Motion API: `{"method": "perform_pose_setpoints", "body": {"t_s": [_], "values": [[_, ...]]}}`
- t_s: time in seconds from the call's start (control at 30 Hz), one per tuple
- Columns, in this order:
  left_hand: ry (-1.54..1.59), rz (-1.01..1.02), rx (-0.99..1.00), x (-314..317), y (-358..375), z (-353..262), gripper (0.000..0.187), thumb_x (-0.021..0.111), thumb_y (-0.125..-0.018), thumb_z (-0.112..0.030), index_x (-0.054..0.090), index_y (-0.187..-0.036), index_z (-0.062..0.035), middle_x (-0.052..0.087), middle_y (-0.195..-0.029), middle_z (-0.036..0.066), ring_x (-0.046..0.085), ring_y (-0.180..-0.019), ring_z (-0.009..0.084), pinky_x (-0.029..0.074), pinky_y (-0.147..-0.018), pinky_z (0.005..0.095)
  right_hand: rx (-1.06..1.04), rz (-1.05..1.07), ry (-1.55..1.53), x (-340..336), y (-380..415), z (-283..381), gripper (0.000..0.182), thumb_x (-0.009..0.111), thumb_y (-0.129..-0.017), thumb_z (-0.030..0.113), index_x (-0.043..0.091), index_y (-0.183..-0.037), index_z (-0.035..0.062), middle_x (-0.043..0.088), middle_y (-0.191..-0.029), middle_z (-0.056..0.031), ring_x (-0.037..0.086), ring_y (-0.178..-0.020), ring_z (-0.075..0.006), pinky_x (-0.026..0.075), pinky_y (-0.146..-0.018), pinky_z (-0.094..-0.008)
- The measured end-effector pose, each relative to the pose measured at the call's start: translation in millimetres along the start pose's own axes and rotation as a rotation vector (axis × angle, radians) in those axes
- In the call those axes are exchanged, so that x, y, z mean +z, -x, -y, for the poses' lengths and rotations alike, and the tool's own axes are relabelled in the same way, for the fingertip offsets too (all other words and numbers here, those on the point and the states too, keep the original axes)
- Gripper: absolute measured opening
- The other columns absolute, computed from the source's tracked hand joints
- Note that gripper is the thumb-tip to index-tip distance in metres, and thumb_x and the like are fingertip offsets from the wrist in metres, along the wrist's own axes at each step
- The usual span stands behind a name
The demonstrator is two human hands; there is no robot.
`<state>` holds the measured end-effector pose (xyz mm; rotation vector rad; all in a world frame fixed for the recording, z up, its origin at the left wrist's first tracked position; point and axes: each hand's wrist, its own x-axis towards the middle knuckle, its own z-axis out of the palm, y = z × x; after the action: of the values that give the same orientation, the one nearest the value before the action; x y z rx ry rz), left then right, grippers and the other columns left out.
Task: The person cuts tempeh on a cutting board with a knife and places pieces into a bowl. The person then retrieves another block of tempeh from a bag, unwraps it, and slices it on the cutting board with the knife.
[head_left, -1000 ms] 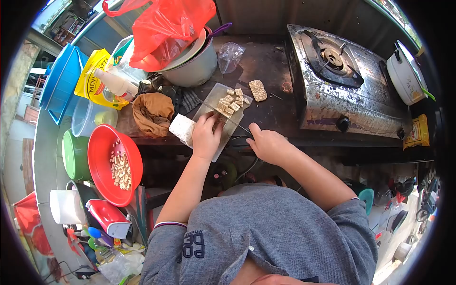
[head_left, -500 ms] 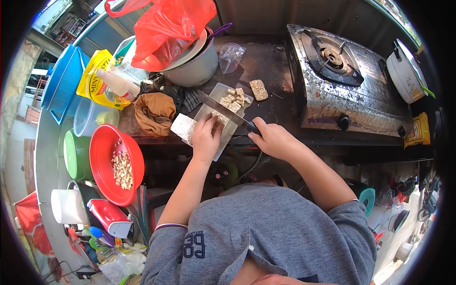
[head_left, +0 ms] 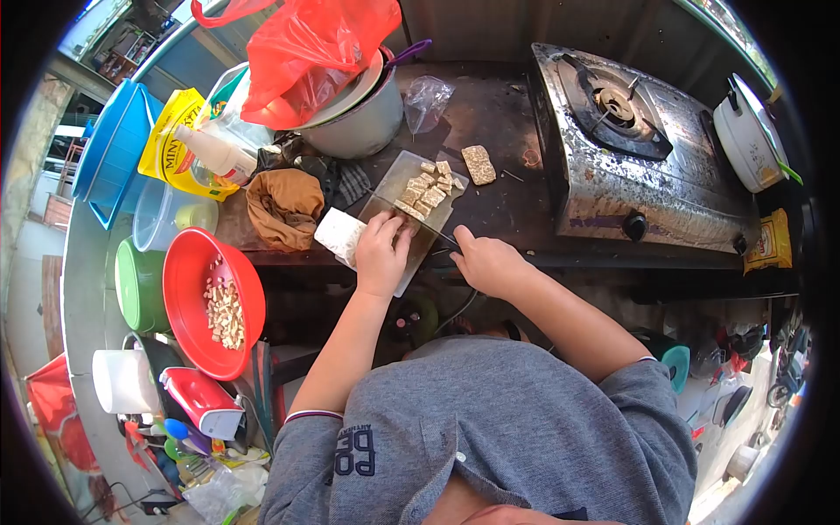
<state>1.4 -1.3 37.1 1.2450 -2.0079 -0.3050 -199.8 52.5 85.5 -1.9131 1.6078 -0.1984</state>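
Observation:
My right hand is closed around the handle of a knife, whose blade shows nearly edge-on and lies across the cutting board. Just beside the blade, the fingers of my left hand press down on a white block of tempeh at the board's left edge. My fingers partly hide the block's cut end. Beyond the blade, several cut tempeh pieces are grouped on the far half of the board. A flat tempeh slab rests on the dark table to the right of the board.
A red basin holding small cut pieces stands at left. Behind the board are a brown cloth, a pot under a red plastic bag, and a clear bag. A gas stove occupies the right side.
The knife has moved down and toward my left hand, turning from its flat side to nearly edge-on. My right hand has shifted slightly left and down. My left hand stays on the tempeh.

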Motion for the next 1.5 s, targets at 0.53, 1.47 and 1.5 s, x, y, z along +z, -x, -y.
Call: {"method": "perform_pose_setpoints", "body": {"t_s": [0.53,1.47,1.5], "values": [[-0.002,-0.032,-0.018,-4.5,8.1,-1.8,0.021,0.07,-0.08,-0.013,0.066,-0.098,-0.0026,0.064,-0.103,0.013,0.062,-0.093,0.0317,0.05,-0.08,0.038,-0.111,-0.094,-0.114,-20.1,12.8,6.7,0.03,0.053,-0.093,0.026,0.041,-0.103,0.0005,0.061,-0.074,-0.0273,0.059,-0.076,-0.047,0.045,-0.068,-0.054],[0.029,-0.052,-0.064,-17.8,12.8,-2.1,0.024,0.068,-0.081,-0.009,0.066,-0.103,-0.002,0.064,-0.11,0.015,0.063,-0.099,0.0307,0.05,-0.085,0.0353,-0.094,-0.092,-0.118,-24.7,14.2,10.0,0.031,0.053,-0.093,0.027,0.04,-0.095,-0.0008,0.062,-0.076,-0.028,0.06,-0.079,-0.0475,0.046,-0.07,-0.0538],[0.029,-0.052,-0.066,-17.4,12.8,-1.4,0.024,0.068,-0.081,-0.009,0.066,-0.103,-0.002,0.064,-0.11,0.015,0.063,-0.099,0.0307,0.05,-0.085,0.0353,-0.094,-0.09,-0.117,-22.7,14.9,10.2,0.031,0.053,-0.093,0.027,0.04,-0.095,-0.0008,0.062,-0.076,-0.028,0.06,-0.079,-0.0475,0.046,-0.07,-0.0538]]}}
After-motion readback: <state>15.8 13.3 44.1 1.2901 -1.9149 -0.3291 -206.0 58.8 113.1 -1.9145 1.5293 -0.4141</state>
